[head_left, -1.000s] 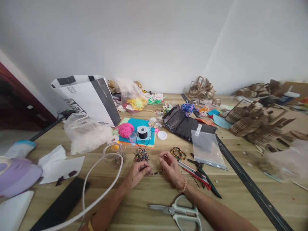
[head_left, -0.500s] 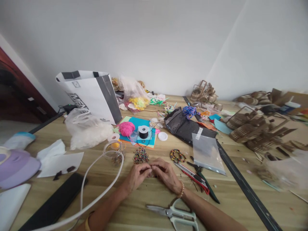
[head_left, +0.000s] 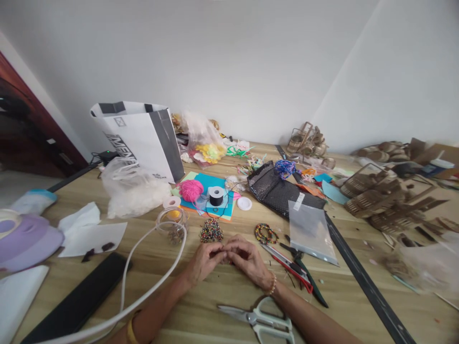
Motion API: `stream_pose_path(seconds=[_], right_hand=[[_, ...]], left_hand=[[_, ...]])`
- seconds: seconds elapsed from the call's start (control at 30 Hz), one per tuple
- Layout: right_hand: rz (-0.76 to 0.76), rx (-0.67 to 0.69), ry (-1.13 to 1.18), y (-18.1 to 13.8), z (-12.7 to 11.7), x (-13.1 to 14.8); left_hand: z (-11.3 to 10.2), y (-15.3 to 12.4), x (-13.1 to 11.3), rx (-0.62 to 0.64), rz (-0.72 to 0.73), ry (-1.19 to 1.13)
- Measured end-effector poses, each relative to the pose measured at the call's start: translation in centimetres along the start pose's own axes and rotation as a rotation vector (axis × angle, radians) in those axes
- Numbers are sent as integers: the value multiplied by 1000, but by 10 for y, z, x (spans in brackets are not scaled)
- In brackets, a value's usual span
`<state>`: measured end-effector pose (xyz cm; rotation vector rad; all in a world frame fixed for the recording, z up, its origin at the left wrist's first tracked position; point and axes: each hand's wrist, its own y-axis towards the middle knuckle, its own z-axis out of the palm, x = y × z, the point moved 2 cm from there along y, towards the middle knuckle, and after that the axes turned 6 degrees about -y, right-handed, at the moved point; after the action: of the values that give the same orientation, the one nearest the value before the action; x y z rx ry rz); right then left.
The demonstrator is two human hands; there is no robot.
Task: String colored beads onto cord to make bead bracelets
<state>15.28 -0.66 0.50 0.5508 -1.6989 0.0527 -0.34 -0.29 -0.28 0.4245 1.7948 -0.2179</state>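
Observation:
My left hand (head_left: 207,260) and my right hand (head_left: 247,260) meet fingertip to fingertip above the table, both closed in a pinch. Whatever lies between the fingers is too small and hidden to make out. Just beyond them is a pile of small multicoloured beads (head_left: 211,231). A coiled string of beads (head_left: 266,233) lies past my right hand. Farther back, a spool of black cord (head_left: 216,196) stands on coloured paper (head_left: 204,184), with a loop of cord trailing off it. Scissors with pale green handles (head_left: 258,317) lie near my right forearm.
A red utility knife (head_left: 290,268) and dark green pliers (head_left: 311,282) lie at the right. A white cable (head_left: 150,286) loops across the left, near a clear round container (head_left: 172,220). A paper bag (head_left: 139,143) and plastic bag (head_left: 132,191) stand behind; woven baskets (head_left: 373,196) sit far right.
The view has shifted slightly, so the background sits a little to the right. My hands stay together in nearly the same place, with only small finger movement.

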Motion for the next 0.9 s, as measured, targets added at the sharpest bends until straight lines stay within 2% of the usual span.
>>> stream_pose_path(seconds=[0.5,0.77,0.9], right_hand=[[3,22,-26,1,-2,-1],[-57,6,-118,0,-2,3],[-21,0,-178,0,-1,4]], left_hand=[[0,0,8,16,-13,-2],[0,0,4,21,-32,10],[1,0,-1,-44,24,-13]])
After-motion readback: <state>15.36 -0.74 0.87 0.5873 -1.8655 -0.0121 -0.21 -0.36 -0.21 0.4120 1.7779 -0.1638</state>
